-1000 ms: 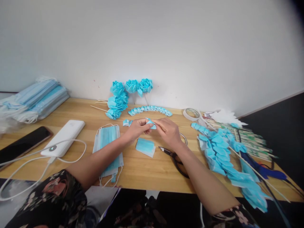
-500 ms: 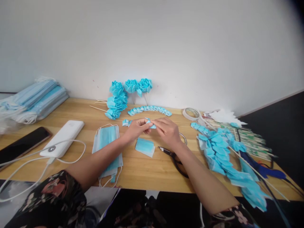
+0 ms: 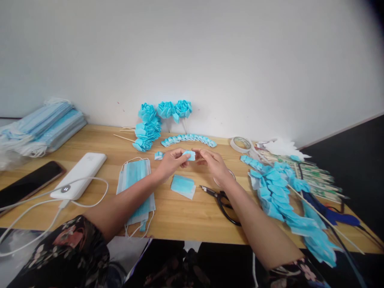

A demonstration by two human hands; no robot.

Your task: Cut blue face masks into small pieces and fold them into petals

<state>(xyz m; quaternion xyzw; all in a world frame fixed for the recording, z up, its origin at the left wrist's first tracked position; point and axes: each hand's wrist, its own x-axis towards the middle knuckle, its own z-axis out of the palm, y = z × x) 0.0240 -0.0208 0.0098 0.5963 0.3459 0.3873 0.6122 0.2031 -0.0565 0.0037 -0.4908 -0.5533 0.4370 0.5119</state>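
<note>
My left hand (image 3: 174,162) pinches a small folded piece of blue mask fabric (image 3: 189,155) between thumb and fingers. Just to its right, my right hand (image 3: 212,163) has its fingers partly spread and curved, apart from the piece or barely at its edge. Below the hands a flat cut piece of blue fabric (image 3: 183,185) lies on the table. Black-handled scissors (image 3: 223,204) rest under my right forearm. A small folded blue piece (image 3: 159,155) sits left of my left hand. Behind the hands runs a curved row of folded blue pieces (image 3: 189,138).
Blue fabric flowers (image 3: 148,128) on sticks stand against the wall. Masks lie in a stack (image 3: 51,124) and near my left forearm (image 3: 136,186). A power bank (image 3: 81,176), phone (image 3: 28,186), tape roll (image 3: 241,145), blue petal strips (image 3: 273,188) and blue glue gun (image 3: 333,214) are around.
My right hand has come away from the small folded piece, moving slightly right, and its fingers have loosened. More of the piece now shows in my left hand, which stays nearly in place.
</note>
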